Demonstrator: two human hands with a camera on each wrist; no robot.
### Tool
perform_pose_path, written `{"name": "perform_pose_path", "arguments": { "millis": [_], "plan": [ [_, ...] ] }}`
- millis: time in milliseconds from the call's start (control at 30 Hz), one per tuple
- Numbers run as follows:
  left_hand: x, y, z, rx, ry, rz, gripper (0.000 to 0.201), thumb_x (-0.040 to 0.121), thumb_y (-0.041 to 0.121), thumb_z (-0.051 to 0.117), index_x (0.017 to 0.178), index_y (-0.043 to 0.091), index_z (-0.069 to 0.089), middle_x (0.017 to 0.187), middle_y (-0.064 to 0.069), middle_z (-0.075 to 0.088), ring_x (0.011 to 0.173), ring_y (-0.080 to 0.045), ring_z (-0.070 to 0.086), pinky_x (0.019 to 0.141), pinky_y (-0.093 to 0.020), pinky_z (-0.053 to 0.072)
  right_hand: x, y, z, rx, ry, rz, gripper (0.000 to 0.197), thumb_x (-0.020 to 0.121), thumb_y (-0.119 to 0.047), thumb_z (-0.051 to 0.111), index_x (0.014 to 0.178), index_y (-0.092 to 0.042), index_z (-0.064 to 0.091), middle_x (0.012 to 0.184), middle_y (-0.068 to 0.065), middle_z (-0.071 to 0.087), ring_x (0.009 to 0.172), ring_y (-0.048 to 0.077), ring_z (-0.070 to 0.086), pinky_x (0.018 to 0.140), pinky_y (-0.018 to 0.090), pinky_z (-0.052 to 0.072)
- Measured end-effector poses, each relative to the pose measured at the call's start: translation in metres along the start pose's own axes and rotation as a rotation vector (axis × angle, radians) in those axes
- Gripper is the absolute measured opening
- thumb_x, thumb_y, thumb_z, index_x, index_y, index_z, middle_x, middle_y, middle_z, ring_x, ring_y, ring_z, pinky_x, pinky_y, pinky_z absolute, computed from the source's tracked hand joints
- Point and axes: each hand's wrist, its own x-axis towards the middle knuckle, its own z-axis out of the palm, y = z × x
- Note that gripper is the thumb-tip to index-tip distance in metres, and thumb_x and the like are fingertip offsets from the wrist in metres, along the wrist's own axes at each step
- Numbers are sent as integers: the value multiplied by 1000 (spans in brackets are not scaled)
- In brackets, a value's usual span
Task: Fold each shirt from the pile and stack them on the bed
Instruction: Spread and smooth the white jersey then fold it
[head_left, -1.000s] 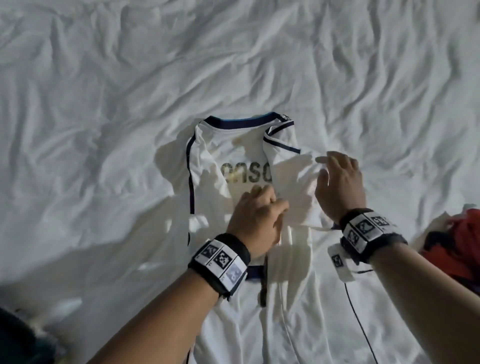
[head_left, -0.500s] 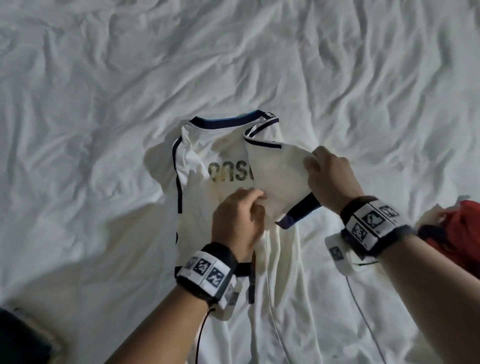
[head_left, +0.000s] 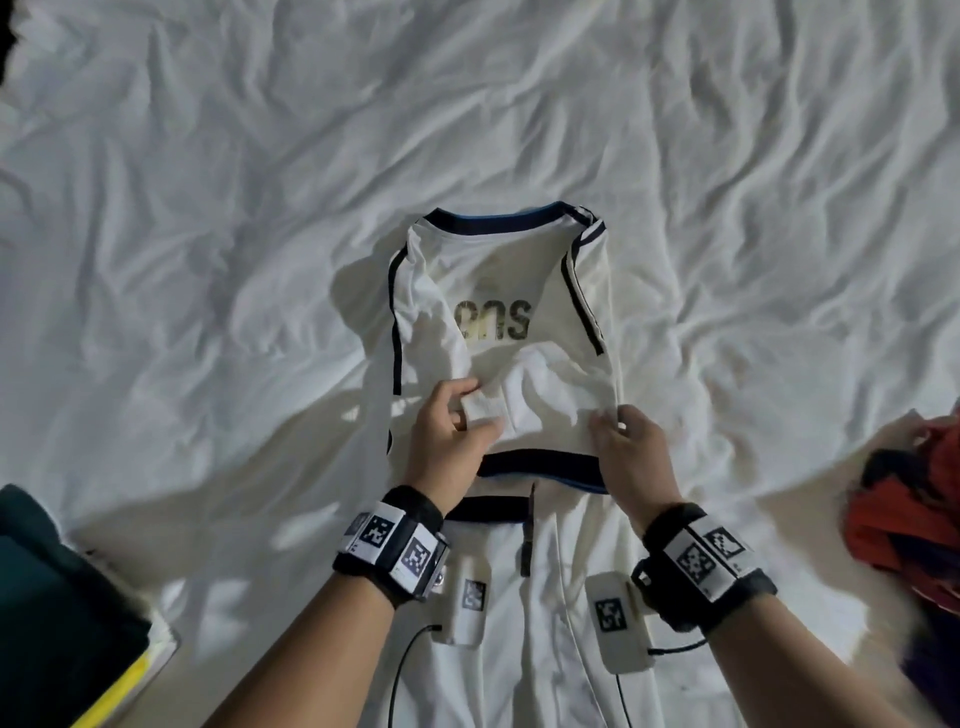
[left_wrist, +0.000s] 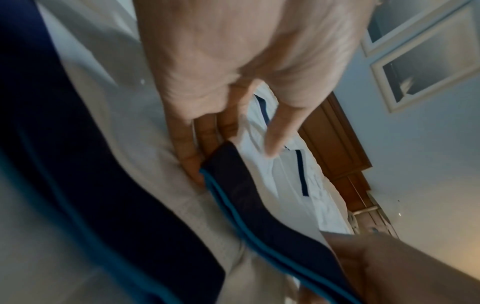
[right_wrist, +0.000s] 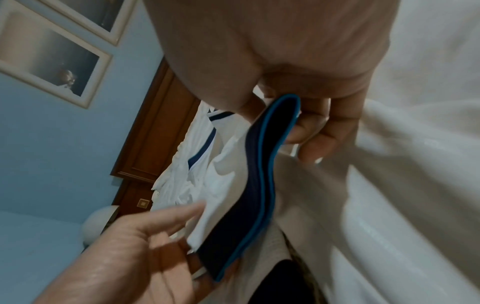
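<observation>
One white shirt (head_left: 498, 332), trimmed in dark navy and printed with dark lettering, is spread in the middle of the bed (head_left: 208, 208), collar toward the far side, and the step in hand is judged to be the folding of a sleeve across its body: the sleeve's navy cuff (head_left: 540, 465) is held up along the near edge of the folded part. The left hand (head_left: 449, 434) is seen with fingers curled under the left end of the cuff and the thumb lifted off the cloth, so a light hold from beneath is suggested. The right hand (head_left: 631, 457) is closed on the right end, the band being pinched between thumb and fingers, as is shown plainly in the right wrist view (right_wrist: 306, 115). The next move is judged to call for the sleeve to be laid flat and smoothed within the shirt's outline, after which the lower half, which trails toward the person, would need to be brought up. By count, one shirt is being folded; one heap of red and dark garments (head_left: 914, 499) is seen at the right edge, though how many shirts it holds cannot be told from so cropped a view. One dark object with a yellow edge (head_left: 62, 623) lies at the lower left; whether it is a finished stack is unclear.
</observation>
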Motion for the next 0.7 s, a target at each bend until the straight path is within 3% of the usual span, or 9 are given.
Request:
{"name": "perform_pose_path", "arguments": {
  "millis": [133, 267, 367, 433, 500, 600, 700],
  "plan": [
    [-8, -10, -8, 46, 37, 88, 48, 86, 8, 77, 125, 26, 58, 93, 8, 73, 84, -14, 71, 78, -30, 60, 3, 6, -10, -48, -93, 34, 31, 104, -24, 51, 91, 2, 63, 77, 7, 58, 70, 22, 55, 64, 35, 45],
    [-8, -27, -19, 151, -2, 113, 54, 86, 12, 75, 129, 33, 51, 95, -4, 75, 84, -17, 71, 81, -39, 60, 6, 14, -15, -169, -163, 82, 28, 100, -22, 53, 82, -4, 64, 75, 10, 63, 72, 30, 61, 68, 50, 55],
    [-10, -35, -18, 264, 5, 142, 56, 84, 12, 74, 127, 36, 48, 76, -2, 69, 70, -21, 66, 68, -45, 58, 7, 9, -18, -222, -96, 28, 12, 97, -24, 61, 90, -14, 64, 86, -3, 67, 82, 20, 64, 72, 38, 52],
    [-11, -34, -14, 389, 27, 183, 57, 82, 15, 74, 127, 33, 46, 71, 2, 64, 67, -22, 62, 61, -39, 53, 12, -5, -18, -218, -15, -33, 13, 97, -31, 64, 102, -19, 63, 96, -6, 67, 90, 15, 65, 76, 32, 51],
    [-13, -27, -12, 649, 120, 285, 60, 80, 27, 76, 131, 26, 44, 93, 3, 65, 85, -24, 61, 71, -37, 52, 28, -22, -17, -221, 57, -126, 24, 96, -40, 65, 109, -21, 62, 104, -4, 66, 93, 15, 64, 79, 32, 50],
    [-14, -21, -4, 936, 241, 591, 69, 76, 33, 76, 137, 13, 49, 125, -15, 52, 111, -36, 50, 89, -49, 47, 67, -51, -14, -262, 143, -232, 41, 94, -52, 62, 120, -20, 62, 117, 0, 63, 103, 19, 61, 89, 36, 50],
    [-5, -27, 11, 1098, 105, 684, 92, 80, 44, 72, 158, 13, 34, 159, -27, 27, 147, -45, 26, 115, -65, 26, 103, -80, -10, -378, 136, -252, 39, 93, -60, 57, 112, -26, 62, 113, -2, 64, 108, 22, 58, 98, 43, 46]
  ]
}}
